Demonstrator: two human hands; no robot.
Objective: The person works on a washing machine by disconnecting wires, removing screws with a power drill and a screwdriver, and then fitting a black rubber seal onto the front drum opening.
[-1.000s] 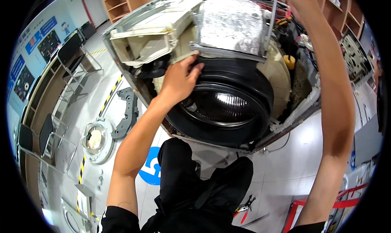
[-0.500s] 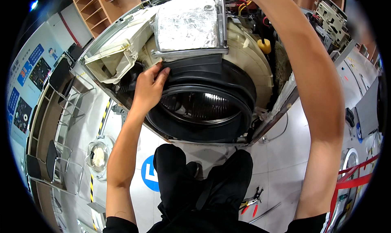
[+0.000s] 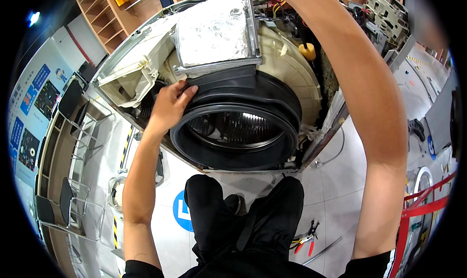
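Observation:
An opened front-loading washing machine stands before me, its black rubber door gasket [image 3: 214, 93] around the metal drum [image 3: 243, 127]. My left hand [image 3: 170, 103] is closed on the gasket's upper left edge, thumb and fingers pinching the rubber. Just above that edge sits a foil-covered box [image 3: 214, 30] in a grey metal frame. My right forearm [image 3: 350, 49] reaches over the machine's right side. Its hand lies beyond the top edge of the picture, so what it touches is hidden. To the left of the foil box is a cream plastic detergent drawer housing [image 3: 129, 83].
Red-handled pliers [image 3: 306, 239] and a thin metal rod [image 3: 323, 251] lie on the floor by my right leg. A round door part [image 3: 116, 193] rests on the floor at left. Chairs [image 3: 73, 103] stand further left; a red frame [image 3: 423, 207] is at right.
My view has shifted slightly, so the machine appears a little further left. My left hand keeps its pinch on the gasket edge. The right arm remains stretched over the machine.

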